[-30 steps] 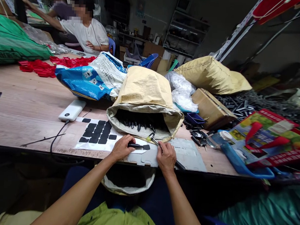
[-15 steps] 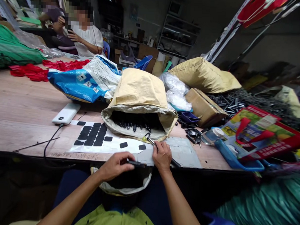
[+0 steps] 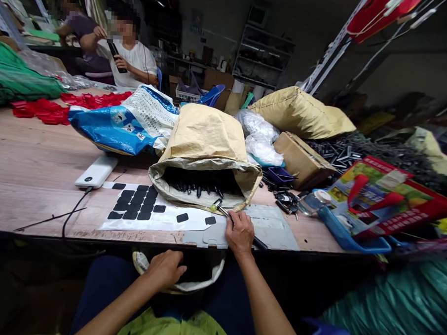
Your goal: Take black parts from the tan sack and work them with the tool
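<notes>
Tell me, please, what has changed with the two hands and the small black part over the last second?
The left hand drew back off the table with the black part and dropped to the white sack in the lap; the part is no longer visible. The right hand stayed at the table edge, gripping the tool. The paper sack and pad sheet stayed put.

Black pads point(image 3: 135, 208), tan sack point(image 3: 207, 137)

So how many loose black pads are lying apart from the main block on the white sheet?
2: one black pad and another, side by side right of the block of pads, near the right hand. None seem hidden.
</notes>
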`<state>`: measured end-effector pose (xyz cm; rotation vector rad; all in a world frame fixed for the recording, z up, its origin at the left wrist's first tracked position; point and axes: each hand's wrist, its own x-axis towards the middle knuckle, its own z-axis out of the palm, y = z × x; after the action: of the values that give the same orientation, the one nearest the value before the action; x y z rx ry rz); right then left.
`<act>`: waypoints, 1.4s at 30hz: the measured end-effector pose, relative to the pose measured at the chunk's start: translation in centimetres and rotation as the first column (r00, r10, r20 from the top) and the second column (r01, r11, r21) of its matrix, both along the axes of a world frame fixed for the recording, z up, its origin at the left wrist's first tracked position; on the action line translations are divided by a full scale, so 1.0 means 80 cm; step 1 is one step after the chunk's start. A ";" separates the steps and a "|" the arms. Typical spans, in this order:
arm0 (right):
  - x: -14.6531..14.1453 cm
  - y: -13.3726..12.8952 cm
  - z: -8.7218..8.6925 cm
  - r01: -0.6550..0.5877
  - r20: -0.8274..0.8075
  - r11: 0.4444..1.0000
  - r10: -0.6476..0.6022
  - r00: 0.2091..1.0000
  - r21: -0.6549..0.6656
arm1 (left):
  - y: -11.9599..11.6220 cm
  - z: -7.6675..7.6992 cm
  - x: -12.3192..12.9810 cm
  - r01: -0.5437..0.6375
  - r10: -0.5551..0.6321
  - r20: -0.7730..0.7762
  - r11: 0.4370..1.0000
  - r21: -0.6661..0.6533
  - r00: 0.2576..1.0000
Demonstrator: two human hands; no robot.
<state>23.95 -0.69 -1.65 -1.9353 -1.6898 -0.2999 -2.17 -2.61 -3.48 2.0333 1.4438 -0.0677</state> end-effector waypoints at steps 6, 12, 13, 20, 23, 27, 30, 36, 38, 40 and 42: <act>-0.002 0.000 0.001 0.013 -0.005 1.000 -0.014 1.000 -0.014 | 0.069 0.089 0.037 -0.044 -0.008 0.300 0.985 0.168 0.954; -0.001 0.000 0.001 0.012 -0.017 1.000 -0.012 1.000 -0.013 | 0.187 0.104 0.090 -0.321 0.289 0.139 0.864 0.387 0.947; -0.001 0.000 0.001 0.011 -0.020 1.000 -0.012 1.000 -0.010 | 0.197 0.102 0.097 -0.324 0.318 0.078 0.871 0.368 0.945; 0.000 0.001 -0.001 0.014 -0.027 1.000 -0.014 1.000 -0.009 | 0.185 0.089 0.083 -0.236 0.245 0.034 0.877 0.418 0.969; 0.000 0.001 -0.001 0.019 -0.023 1.000 -0.020 1.000 -0.014 | 0.156 0.077 0.053 -0.149 0.055 0.185 0.829 0.540 0.981; -0.001 0.001 0.000 0.021 -0.020 1.000 -0.021 1.000 -0.020 | 0.123 0.051 0.022 -0.054 -0.135 0.325 0.857 0.512 0.936; -0.002 0.000 0.000 0.020 -0.023 1.000 -0.021 1.000 -0.024 | 0.115 0.035 0.016 -0.036 -0.159 0.356 0.874 0.484 0.921; 0.000 0.002 -0.002 0.018 0.014 0.999 -0.018 1.000 -0.033 | 0.123 0.025 0.022 -0.045 -0.168 0.385 0.872 0.487 0.907; 0.002 0.003 -0.002 0.018 0.025 0.999 -0.017 1.000 -0.045 | 0.126 0.025 0.021 -0.039 -0.169 0.396 0.884 0.466 0.902; 0.003 0.002 0.002 -0.003 0.016 0.998 0.003 1.000 -0.057 | 0.128 0.025 0.020 -0.035 -0.163 0.404 0.897 0.440 0.900; -0.001 -0.001 0.011 -0.056 -0.027 0.997 0.054 0.998 -0.050 | 0.130 0.024 0.019 -0.041 -0.147 0.409 0.908 0.416 0.901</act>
<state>23.90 -0.80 -0.77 -1.9171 -1.7465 -0.2122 -0.62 7.76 -1.53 2.2319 1.1809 0.6887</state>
